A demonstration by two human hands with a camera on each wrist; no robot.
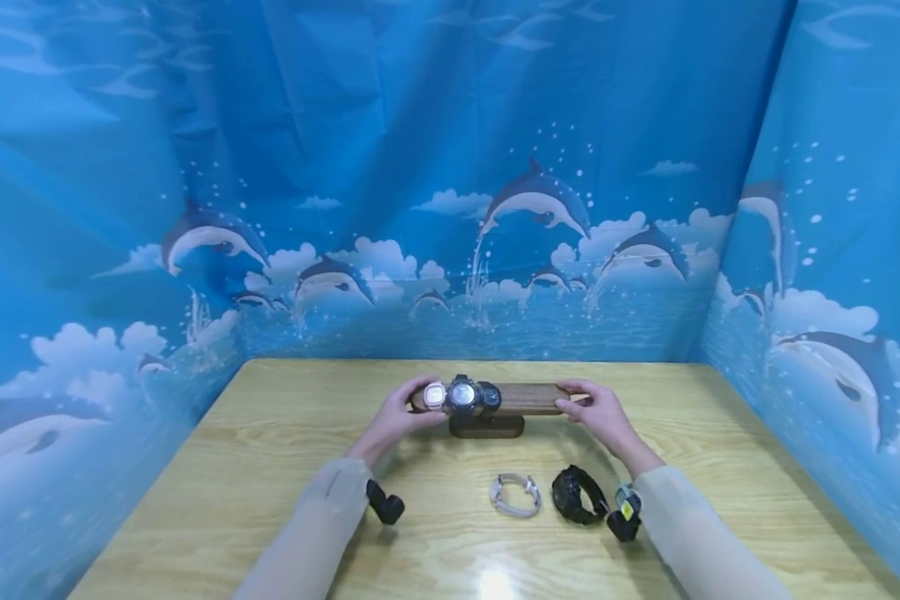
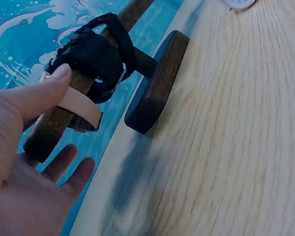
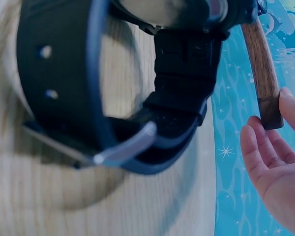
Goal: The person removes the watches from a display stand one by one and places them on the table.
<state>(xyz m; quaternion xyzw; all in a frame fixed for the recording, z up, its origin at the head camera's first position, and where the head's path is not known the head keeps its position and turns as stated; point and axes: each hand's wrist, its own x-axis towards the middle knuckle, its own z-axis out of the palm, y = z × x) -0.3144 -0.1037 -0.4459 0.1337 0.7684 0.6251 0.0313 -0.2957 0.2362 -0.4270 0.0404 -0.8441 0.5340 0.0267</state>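
A dark wooden watch stand [image 1: 528,398] with a crossbar on an oval base stands near the back of the table. My left hand [image 1: 399,417] grips the crossbar's left end, its thumb against a white watch with a pale pink strap [image 2: 83,107] looped round the bar; two lower fingers extend free. Beside that watch, two black watches [image 2: 96,56] hang on the bar. At the bare right end, my right hand [image 3: 280,152] pinches the bar between thumb and fingers.
In front of the stand, a white watch [image 1: 498,492] and a larger black watch [image 1: 567,496] rest on the wood-grain table [image 1: 270,467]. The black one lies close to my right wrist. A blue dolphin-print curtain [image 1: 420,208] stands behind the table and along its sides.
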